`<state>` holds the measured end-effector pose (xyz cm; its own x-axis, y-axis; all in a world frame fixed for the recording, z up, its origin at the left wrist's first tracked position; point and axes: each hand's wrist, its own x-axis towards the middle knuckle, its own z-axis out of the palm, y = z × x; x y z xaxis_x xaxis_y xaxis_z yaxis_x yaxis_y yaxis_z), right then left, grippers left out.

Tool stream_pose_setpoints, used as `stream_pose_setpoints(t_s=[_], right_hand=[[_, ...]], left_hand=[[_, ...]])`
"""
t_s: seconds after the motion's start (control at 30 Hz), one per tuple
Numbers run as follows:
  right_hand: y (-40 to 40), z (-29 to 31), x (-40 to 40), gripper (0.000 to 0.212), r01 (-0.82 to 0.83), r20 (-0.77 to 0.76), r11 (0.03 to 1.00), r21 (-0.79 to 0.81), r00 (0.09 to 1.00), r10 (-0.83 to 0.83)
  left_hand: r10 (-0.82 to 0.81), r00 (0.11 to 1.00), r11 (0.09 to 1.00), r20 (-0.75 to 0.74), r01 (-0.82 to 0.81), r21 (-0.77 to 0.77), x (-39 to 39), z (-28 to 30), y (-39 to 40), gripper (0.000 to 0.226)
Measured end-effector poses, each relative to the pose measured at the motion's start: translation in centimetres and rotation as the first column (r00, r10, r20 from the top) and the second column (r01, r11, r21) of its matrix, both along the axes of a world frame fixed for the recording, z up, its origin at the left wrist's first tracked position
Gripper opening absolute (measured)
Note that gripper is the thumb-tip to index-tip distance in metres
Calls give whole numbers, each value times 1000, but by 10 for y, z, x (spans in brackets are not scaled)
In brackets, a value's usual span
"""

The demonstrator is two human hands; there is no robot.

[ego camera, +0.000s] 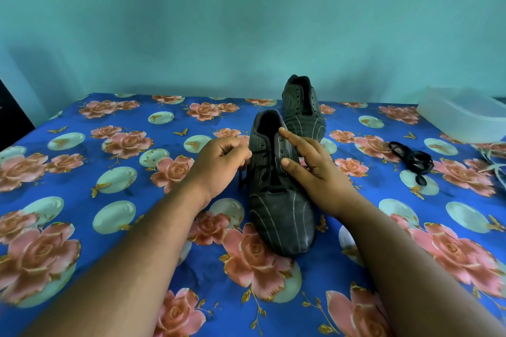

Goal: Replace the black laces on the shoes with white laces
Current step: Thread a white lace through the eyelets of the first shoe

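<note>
Shoes are set on a floral blue counter (109, 227): the near shoe (279, 213) is steadied by the right hand (309, 169), fingers extended, while its black lace (269, 169) is pinched by the left hand (221, 156). Behind stands the far shoe (302, 107); a removed black lace (413, 161) and a white tub (462, 115) lie right, before a teal wall (246, 22).

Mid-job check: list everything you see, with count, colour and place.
near shoe: 1, dark grey striped, centre, black lace partly in
far shoe: 1, dark grey striped, behind it, eyelets look bare
loose black lace: 1, bundled, right
white laces: count unclear, right edge
plastic container: 1, whitish, far right
floral cloth: 1, blue, underneath
left hand: pinches near shoe's lace
right hand: steadies near shoe
</note>
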<state>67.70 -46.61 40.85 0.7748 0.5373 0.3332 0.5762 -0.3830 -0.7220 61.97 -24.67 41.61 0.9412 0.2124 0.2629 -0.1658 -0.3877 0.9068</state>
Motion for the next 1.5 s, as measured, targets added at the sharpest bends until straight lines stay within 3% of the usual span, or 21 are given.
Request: stream_pose_setpoints(t_s=[0.2,0.27,0.33,0.43,0.53,0.6,0.7,0.87,1.03,1.13,1.23,1.37,1.5], right_hand=[[-1,0,0,55,-11,-22,1000,-17,1000,10],[-1,0,2,55,-15,-15,1000,-10,1000,15],[-3,0,4,56,3,-2,1000,17,1000,-3],[-6,2,4,50,62,8,995,81,998,-63],[-10,9,1,27,116,110,987,112,986,-129],[-11,15,-4,14,84,189,989,124,976,-107],[-9,19,-9,8,-7,275,999,53,962,-8],[-7,18,-9,12,-47,297,997,65,954,26],[-4,19,-10,7,-85,306,996,40,950,69],[-3,19,-11,11,-88,224,996,21,971,81],[-2,19,-10,14,-80,-3,996,30,997,80],[-6,27,-11,16,-127,-252,974,186,952,173],[-10,28,-10,10,-176,-325,956,234,913,247]], left_hand=[[74,994,985,-86,-86,-150,-5,5,10,45],[199,977,979,-76,-202,-36,-5,5,14,37],[310,950,938,-23,-302,171,-4,1,17,37],[338,940,904,-33,-315,290,-3,-1,19,14],[330,943,871,-44,-286,400,-3,0,18,51],[238,971,928,-27,-219,302,-5,4,12,58],[-5,1000,991,-2,5,134,-8,3,4,60],[-212,975,953,-64,221,206,-15,2,-2,71],[-241,968,934,-68,250,256,-13,2,-4,75],[-245,967,931,-76,256,260,-12,2,-3,75],[-263,961,922,-89,278,271,-11,2,-1,76],[-305,944,905,-122,328,271,-9,2,0,79],[-313,939,895,-143,342,287,-8,2,3,85]])
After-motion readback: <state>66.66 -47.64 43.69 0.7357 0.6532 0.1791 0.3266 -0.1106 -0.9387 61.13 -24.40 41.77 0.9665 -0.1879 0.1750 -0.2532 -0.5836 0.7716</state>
